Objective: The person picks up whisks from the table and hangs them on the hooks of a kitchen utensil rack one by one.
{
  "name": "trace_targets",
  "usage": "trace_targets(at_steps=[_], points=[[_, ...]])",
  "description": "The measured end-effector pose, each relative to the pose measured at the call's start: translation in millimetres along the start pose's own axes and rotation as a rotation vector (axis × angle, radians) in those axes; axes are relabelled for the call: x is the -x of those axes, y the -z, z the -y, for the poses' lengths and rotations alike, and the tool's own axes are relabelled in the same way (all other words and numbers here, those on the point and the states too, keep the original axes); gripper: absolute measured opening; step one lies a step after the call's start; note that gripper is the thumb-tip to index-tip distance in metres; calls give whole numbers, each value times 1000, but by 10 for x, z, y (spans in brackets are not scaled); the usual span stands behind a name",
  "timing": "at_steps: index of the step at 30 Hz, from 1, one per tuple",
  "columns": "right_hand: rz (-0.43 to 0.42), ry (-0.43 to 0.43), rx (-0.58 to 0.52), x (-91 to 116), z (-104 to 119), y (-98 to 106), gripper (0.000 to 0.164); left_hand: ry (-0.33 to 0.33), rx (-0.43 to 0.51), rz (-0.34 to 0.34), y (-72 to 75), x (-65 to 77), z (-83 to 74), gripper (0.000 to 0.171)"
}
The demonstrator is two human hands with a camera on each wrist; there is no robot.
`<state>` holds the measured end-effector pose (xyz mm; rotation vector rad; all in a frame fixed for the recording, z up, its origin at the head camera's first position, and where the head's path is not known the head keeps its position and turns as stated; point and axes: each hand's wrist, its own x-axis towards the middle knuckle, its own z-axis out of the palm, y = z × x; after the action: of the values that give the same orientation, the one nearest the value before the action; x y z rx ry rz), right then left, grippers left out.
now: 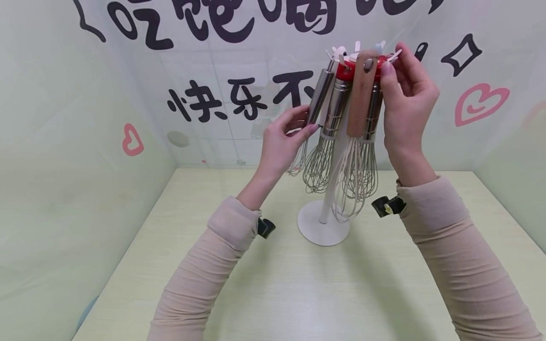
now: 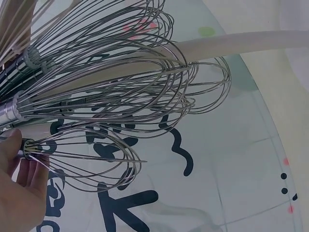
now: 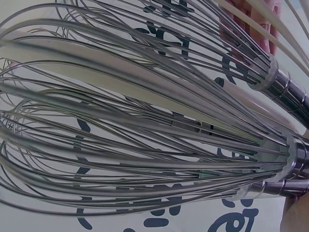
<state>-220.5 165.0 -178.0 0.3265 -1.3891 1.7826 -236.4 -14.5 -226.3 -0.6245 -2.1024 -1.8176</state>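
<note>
A white stand [image 1: 323,232] carries several hanging whisks around its top. At the left side, my left hand [image 1: 283,137] holds the steel handle of a small whisk [image 1: 321,97] between thumb and fingers. In the left wrist view that whisk's wire loops [image 2: 96,162] reach out beyond my left hand [image 2: 21,193]. My right hand [image 1: 407,104] pinches a white hook [image 1: 395,55] at the stand's top, close to a red handle end. A wooden-handled whisk [image 1: 361,104] hangs in front, between the hands. Steel whisks [image 3: 145,130] crowd the right wrist view, where little of the hands shows.
The stand is on a pale wooden table [image 1: 324,293]. Close behind it is a whitish backdrop [image 1: 222,142] with black lettering and pink hearts. A larger steel whisk [image 1: 337,102] with a red end hangs right beside the small one, their wires close together.
</note>
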Motion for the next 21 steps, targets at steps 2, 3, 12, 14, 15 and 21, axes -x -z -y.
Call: trace_targets(at_steps=[2,3,12,14,15,21], points=[[-2,0,-2,3,2,0,39,2,0,4,-5,0,2,41],[-3,-2,-3,5,2,0,39,3,1,7,-5,2,4,42],[4,-24,-11,7,3,6,40,-4,10,25,1,11,10,44],[8,-30,-13,4,8,9,39,-5,2,35,1,9,7,44],[10,-31,-13,4,9,11,39,-6,-5,41,0,8,6,44],[11,-62,-36,1,16,20,41,5,-30,64,-2,-2,17,45]])
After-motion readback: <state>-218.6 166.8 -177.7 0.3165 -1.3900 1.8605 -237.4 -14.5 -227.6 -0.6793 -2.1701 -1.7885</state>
